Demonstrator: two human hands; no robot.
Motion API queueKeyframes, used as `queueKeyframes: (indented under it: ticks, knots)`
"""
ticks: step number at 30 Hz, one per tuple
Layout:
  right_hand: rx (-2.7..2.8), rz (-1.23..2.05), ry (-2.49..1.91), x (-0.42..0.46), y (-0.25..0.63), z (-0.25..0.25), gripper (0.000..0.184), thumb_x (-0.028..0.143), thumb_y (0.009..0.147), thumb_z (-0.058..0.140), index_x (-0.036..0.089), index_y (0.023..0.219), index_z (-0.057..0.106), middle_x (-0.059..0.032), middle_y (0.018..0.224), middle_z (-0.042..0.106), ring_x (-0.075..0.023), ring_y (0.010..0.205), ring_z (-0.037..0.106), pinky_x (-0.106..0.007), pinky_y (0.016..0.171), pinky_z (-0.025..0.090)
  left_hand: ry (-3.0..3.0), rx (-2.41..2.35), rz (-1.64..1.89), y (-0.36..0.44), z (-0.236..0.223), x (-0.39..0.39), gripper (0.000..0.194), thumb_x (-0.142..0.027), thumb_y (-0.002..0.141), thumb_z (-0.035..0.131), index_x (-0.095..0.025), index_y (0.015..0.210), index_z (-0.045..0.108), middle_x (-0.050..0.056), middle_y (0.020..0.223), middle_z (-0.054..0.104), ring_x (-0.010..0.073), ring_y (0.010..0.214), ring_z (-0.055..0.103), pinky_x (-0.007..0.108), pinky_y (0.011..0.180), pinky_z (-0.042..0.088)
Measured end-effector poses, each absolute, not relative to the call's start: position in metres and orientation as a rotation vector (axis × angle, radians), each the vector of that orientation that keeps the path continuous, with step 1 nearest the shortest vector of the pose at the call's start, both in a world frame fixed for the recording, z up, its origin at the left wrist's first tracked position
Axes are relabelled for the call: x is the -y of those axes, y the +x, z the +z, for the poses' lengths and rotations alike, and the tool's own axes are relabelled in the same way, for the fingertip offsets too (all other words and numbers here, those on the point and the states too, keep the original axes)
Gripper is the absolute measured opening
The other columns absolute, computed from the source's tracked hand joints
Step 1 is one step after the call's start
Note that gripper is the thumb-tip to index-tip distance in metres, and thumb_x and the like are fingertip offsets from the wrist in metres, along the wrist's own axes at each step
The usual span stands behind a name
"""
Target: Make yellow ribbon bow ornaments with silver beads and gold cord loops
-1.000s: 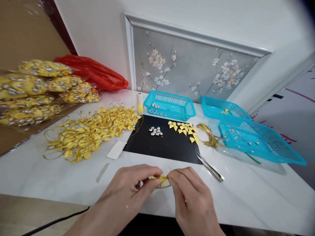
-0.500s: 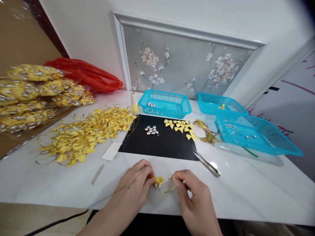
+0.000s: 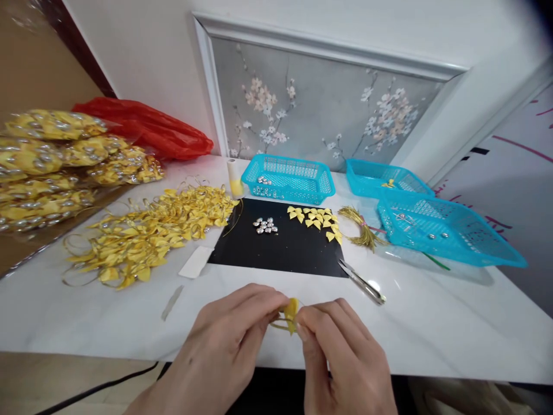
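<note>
A yellow ribbon bow [image 3: 291,314] with a looped gold cord is pinched between both hands, above the front part of the white table. My left hand [image 3: 235,325] is closed on the cord side of it, fingertips bent inward. From the right, my right hand [image 3: 341,346] pinches the bow's edge with thumb and forefinger. The silver bell seen on it earlier is hidden behind the fingers. On the black mat [image 3: 276,256] beyond the hands lie several silver bells [image 3: 265,225] and several loose yellow bows [image 3: 315,218]. Small metal snips [image 3: 362,282] rest at the mat's right corner.
A heap of corded yellow bows [image 3: 151,236] covers the left of the table, with bagged ones [image 3: 52,167] and a red plastic bag [image 3: 147,129] behind. Blue baskets [image 3: 288,193] stand along the back and right. A gold cord bundle [image 3: 360,227] lies beside the mat.
My hands have come closer together. The bow is turned upright between them, and the cord loop that was stretched open toward my right hand is now mostly covered by fingers.
</note>
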State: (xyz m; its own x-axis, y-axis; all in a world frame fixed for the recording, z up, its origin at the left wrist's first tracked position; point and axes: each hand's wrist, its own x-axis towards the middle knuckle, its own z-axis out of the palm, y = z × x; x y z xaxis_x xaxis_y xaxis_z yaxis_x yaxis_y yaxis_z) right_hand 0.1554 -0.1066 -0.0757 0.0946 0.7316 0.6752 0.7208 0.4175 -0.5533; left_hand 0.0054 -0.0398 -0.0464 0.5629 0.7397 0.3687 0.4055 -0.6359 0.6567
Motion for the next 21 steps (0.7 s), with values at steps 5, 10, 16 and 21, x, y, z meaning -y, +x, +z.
queueKeyframes:
  ticks: [5, 10, 16, 21]
  knots:
    - [1.603, 0.028, -1.306, 0.112, 0.151, -0.062, 0.022, -0.003, 0.086, 0.05, 0.017, 0.087, 0.059, -0.0033, 0.072, 0.059, -0.015, 0.063, 0.05, -0.028, 0.057, 0.041, 2.236, -0.818, 0.935, 0.005, -0.041, 0.044, 0.031, 0.0, 0.088, 0.048, -0.025, 0.094, 0.066, -0.002, 0.088, 0.072, 0.0112, 0.078, 0.069, 0.017, 0.07, 0.054]
    - [1.612, 0.165, -1.276, 0.108, 0.154, -0.061, 0.022, -0.001, 0.087, 0.048, 0.019, 0.085, 0.057, -0.0028, 0.077, 0.06, -0.0165, 0.067, 0.052, -0.03, 0.06, 0.042, 2.09, -0.822, 0.801, -0.001, -0.031, 0.045, 0.03, -0.006, 0.091, 0.043, -0.024, 0.084, 0.066, -0.001, 0.081, 0.068, 0.0119, 0.069, 0.066, 0.018, 0.062, 0.054]
    - [1.626, 0.206, -1.325, 0.107, 0.152, -0.061, 0.021, 0.002, 0.088, 0.047, 0.02, 0.087, 0.057, -0.0027, 0.076, 0.059, -0.0179, 0.067, 0.052, -0.029, 0.058, 0.042, 2.157, -0.98, 0.782, -0.011, -0.04, 0.054, 0.021, -0.019, 0.089, 0.055, -0.027, 0.103, 0.068, 0.006, 0.109, 0.072, 0.0214, 0.095, 0.07, 0.027, 0.079, 0.06]
    - [1.65, 0.168, -1.353, 0.107, 0.151, -0.06, 0.019, 0.004, 0.089, 0.046, 0.02, 0.089, 0.057, -0.0033, 0.077, 0.058, -0.0185, 0.068, 0.052, -0.03, 0.06, 0.043, 2.241, -0.903, 0.856, -0.005, -0.04, 0.049, 0.021, -0.012, 0.089, 0.058, -0.028, 0.095, 0.069, -0.003, 0.095, 0.074, 0.0126, 0.084, 0.071, 0.016, 0.075, 0.056]
